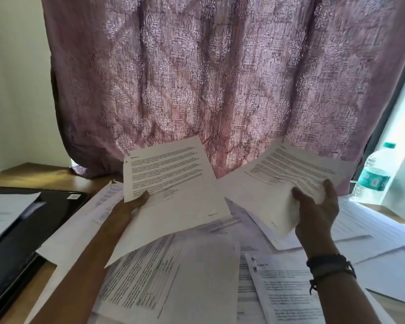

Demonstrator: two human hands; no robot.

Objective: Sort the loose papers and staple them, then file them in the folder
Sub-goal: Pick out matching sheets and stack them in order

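At far left on the table [31, 175], black folder [35, 220] lies | left hand [132, 204] pinches a printed sheet [173, 181], lifted | right hand [318, 206] grips a small bundle [276, 183] | loose papers [178, 277] spread below — step: likely sorting; next: compare headings, join matching pages.

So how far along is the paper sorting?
Early. Done: a few white sheets lie on the black folder. In hand: the left hand holds one printed page, the right hand grips a thin bundle. Left: loose printed papers cover the wooden desk; stapling and filing remain.
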